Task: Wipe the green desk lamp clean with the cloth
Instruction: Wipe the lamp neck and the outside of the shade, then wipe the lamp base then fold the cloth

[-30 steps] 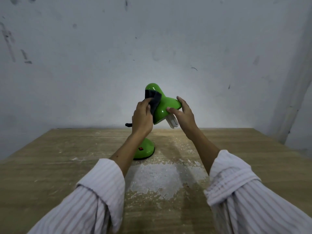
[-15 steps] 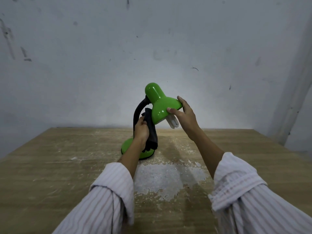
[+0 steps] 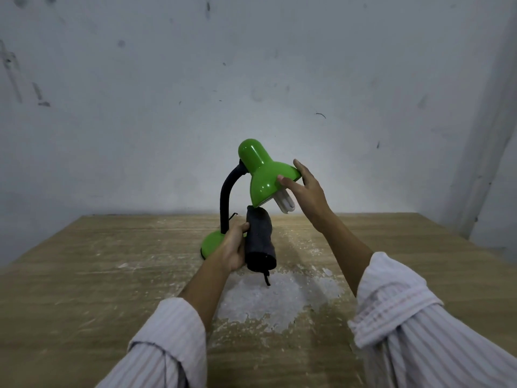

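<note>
Green desk lamp [image 3: 263, 175] stands upright on the wooden surface [image 3: 84, 275], near its far edge by the wall [image 3: 140, 107]. Base [image 3: 210, 245] flat on the surface, black gooseneck [image 3: 226, 197] arching up to the shade. My right hand [image 3: 306, 191] is on the shade's lower rim: thumb on the near side, fingers straight along the far edge, grip relaxed, not clenched. White bulb [image 3: 286, 203] pokes out under the shade, just below that thumb. My left hand [image 3: 233, 247] is in front of the base, below the shade, grip clenched round the dark cloth [image 3: 260, 239]. Cloth is bunched into a roll, top end just under the shade rim, a loose thread hanging off the bottom. Whitish worn patch [image 3: 265, 301] on the surface nearer me than the base.
</note>
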